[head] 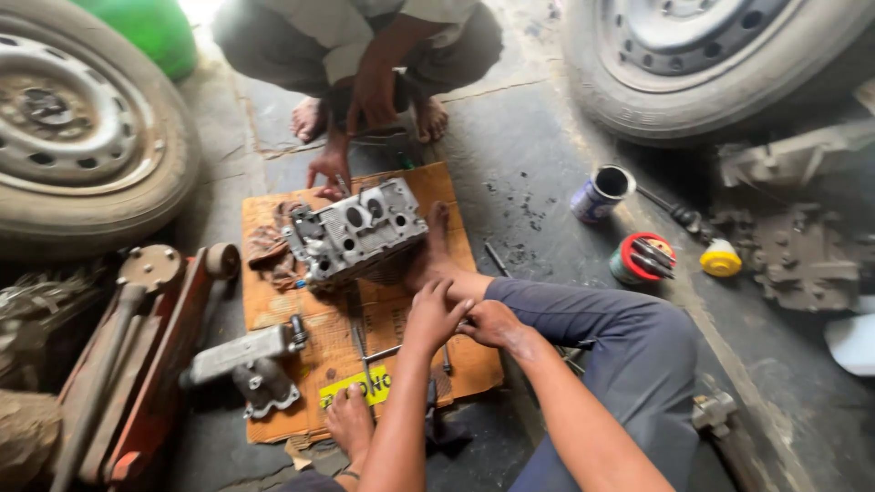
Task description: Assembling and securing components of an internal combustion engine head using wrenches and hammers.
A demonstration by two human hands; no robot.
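Both hands rest on the person's own shin: left hand (pixel 436 314) loose and empty, right hand (pixel 492 323) curled, can't tell if it's holding anything. The engine block (pixel 357 230) sits on cardboard (pixel 401 360) just ahead, a co-worker's hand (pixel 330 168) touching its far edge. Looks like a pause; next they'd need to reach forward.

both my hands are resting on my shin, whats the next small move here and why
Probably reach your left hand forward to the cylinder head on the cardboard: both it and your right hand are empty, while the other person's hand already touches its far edge.
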